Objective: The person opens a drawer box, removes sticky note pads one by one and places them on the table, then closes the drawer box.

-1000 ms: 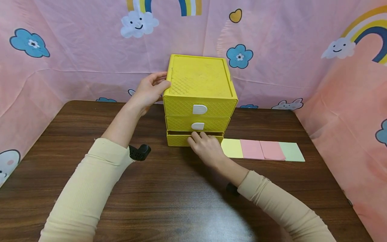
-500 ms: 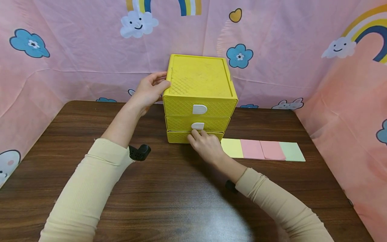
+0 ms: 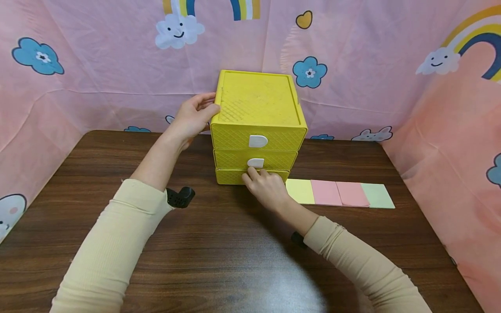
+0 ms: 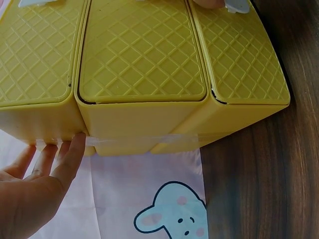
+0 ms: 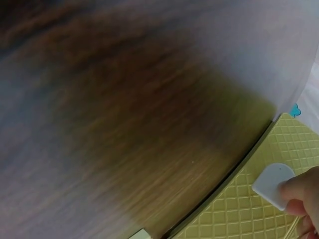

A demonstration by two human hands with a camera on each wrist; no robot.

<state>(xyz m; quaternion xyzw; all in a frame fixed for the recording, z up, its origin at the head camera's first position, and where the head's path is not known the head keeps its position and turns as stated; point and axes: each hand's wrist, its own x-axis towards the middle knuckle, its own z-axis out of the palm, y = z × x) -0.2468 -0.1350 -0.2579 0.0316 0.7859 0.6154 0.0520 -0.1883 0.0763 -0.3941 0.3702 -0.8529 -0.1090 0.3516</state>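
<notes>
A yellow three-drawer plastic box point(image 3: 260, 98) stands at the back of the table, all its drawers closed. My left hand point(image 3: 195, 114) rests against its left side near the top. In the left wrist view those fingers point(image 4: 65, 162) lie fairly straight on the side wall. At the bottom drawer point(image 3: 231, 176) my right hand point(image 3: 268, 189) has its fingers curled near the upper edge. The right wrist view shows that hand's thumb point(image 5: 299, 191) on the white handle point(image 5: 271, 183), with other fingers bent beside it, partly out of frame.
To the right of the box lies a row of paper squares: yellow point(image 3: 300, 191), pink point(image 3: 326, 193), another pink point(image 3: 352, 194) and green point(image 3: 377, 196). A pink printed cloth point(image 3: 250, 48) hangs behind and beside the dark wooden table point(image 3: 188, 261).
The bottom drawer, a little open one second ago, has slid back into the box under my right hand, which moved slightly forward. My left hand has stayed in place.
</notes>
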